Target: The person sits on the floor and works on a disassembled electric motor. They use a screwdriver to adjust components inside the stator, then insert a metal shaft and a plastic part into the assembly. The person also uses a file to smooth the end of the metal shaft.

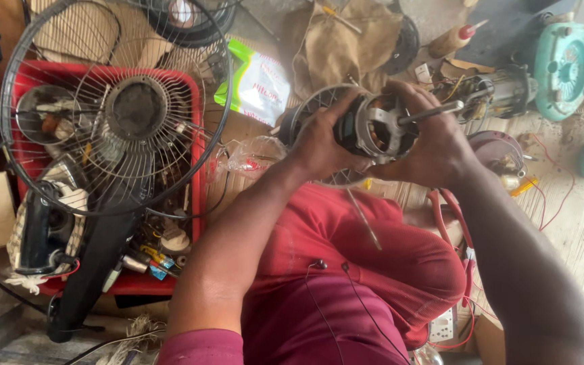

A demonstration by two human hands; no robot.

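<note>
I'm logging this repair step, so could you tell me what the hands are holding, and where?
Both hands grip a fan motor: the left hand wraps its left side, the right hand its right side, near the shaft.

fan motor (373, 128) | dark round body, metal core, steel shaft pointing right | held above red-clothed lap

The crate (194, 135) is red, the fan guard (49, 74) silvery wire. The housing (562, 67) is teal, the cloth (346, 47) tan.

A fan repair workshop: wire fan guard (113, 108), loose motors, scattered parts
</note>
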